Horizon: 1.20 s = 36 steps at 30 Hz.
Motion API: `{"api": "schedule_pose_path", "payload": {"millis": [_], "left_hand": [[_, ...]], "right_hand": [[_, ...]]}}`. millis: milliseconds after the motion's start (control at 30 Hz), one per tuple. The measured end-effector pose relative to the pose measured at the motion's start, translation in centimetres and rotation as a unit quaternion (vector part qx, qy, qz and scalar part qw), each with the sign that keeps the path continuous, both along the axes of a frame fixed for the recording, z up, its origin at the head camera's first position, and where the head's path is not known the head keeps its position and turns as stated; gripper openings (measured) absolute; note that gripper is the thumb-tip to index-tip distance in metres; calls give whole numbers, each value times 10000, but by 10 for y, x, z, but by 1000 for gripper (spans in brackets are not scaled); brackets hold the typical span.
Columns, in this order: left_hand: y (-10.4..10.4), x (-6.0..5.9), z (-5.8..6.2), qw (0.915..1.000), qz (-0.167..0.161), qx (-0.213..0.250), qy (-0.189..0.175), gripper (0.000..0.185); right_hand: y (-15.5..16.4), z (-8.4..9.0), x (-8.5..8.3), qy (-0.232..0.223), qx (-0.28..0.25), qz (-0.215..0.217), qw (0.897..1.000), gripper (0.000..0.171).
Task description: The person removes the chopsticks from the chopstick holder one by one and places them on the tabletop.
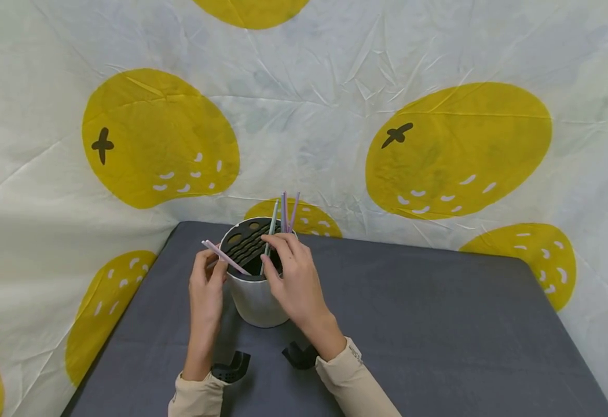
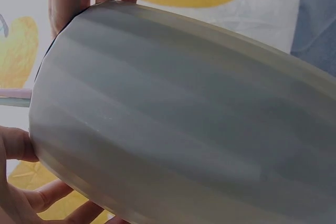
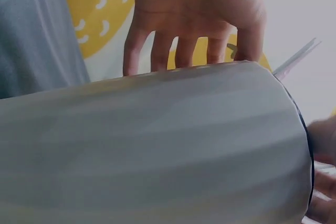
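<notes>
A white ribbed cup (image 1: 254,298) with a black slotted lid (image 1: 244,243) stands on the grey table (image 1: 413,324). Two or three straws (image 1: 288,213) stand upright in the lid's far side. My left hand (image 1: 215,267) is just left of the cup and pinches a pink straw (image 1: 227,258) that lies slanted over the rim. My right hand (image 1: 270,255) reaches over the cup top and pinches a pale green straw (image 1: 272,223) standing in a slot. The cup (image 2: 184,129) fills the left wrist view, and the cup (image 3: 157,150) fills the right wrist view below my right hand (image 3: 194,19).
The table's far and side edges meet a white cloth with yellow fruit prints (image 1: 455,145) that hangs all round. Black wrist mounts (image 1: 231,368) sit at my cuffs. Bare tabletop stretches to the right of the cup.
</notes>
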<state>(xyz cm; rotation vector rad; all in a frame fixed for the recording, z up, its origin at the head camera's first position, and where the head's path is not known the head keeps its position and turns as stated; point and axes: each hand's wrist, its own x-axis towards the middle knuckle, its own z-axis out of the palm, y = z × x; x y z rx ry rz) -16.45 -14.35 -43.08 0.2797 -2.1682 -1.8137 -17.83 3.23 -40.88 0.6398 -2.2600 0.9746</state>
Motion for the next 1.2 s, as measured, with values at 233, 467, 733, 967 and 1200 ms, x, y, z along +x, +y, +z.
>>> {"api": "schedule_pose_path", "payload": {"millis": [233,467,733,967,1200], "left_hand": [[0,-1,1,10000,-44,64,-49,35],[0,0,2,9999,-64,58,-57,35],[-1,0,2,9999,-87,-49,-66,35],[-1,1,0,9999,-92,-59,-102,35],[-2,0,1,9999,-141,0,-95,36]], "right_hand": [[-6,6,-9,-584,-565,-348,9961,29],[-10,7,-13,-771,-928,-486,9915,29],[-15,13,-13,-1159,-1313,-660,9823,35],[-21,16,-8,-1240,-1094,-1112,9799,30],[-26,10,-7,-743,-489,-1424,9858,23]]}}
